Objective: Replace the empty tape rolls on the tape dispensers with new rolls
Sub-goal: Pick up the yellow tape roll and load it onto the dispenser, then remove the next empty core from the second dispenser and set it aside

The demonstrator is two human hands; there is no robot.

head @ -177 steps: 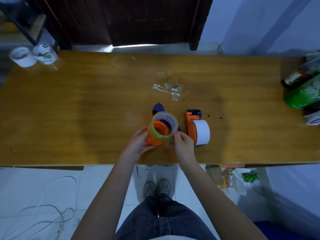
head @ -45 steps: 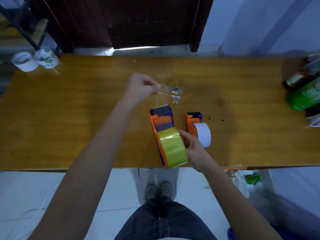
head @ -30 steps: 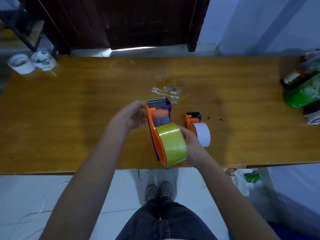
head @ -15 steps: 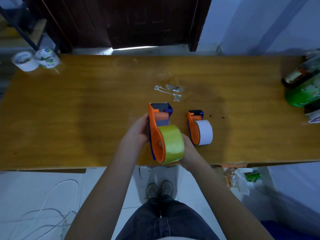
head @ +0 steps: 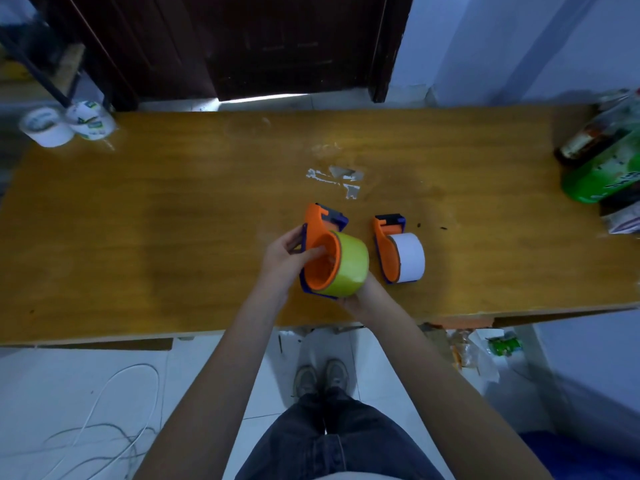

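An orange and blue tape dispenser (head: 320, 233) carries a yellowish clear tape roll (head: 351, 268), and I hold it just above the wooden table (head: 173, 237), near the front edge. My left hand (head: 284, 261) grips its left side, with fingers reaching into the orange hub. Underneath the roll, my right hand (head: 360, 299) cups it on the right and is mostly hidden. To the right, a second orange dispenser (head: 386, 251) lies on the table with a white roll (head: 410, 256) on it.
Two white tape rolls (head: 65, 124) sit at the table's far left corner. Torn tape scraps (head: 336, 180) lie behind the dispensers. A green bottle (head: 602, 168) and a dark bottle (head: 585, 143) crowd the right edge. White cable (head: 114, 410) lies on the floor.
After putting a tape scrap down behind the dispensers, my left hand returned to the dispenser. Both hands have turned it so the orange hub faces left and up.
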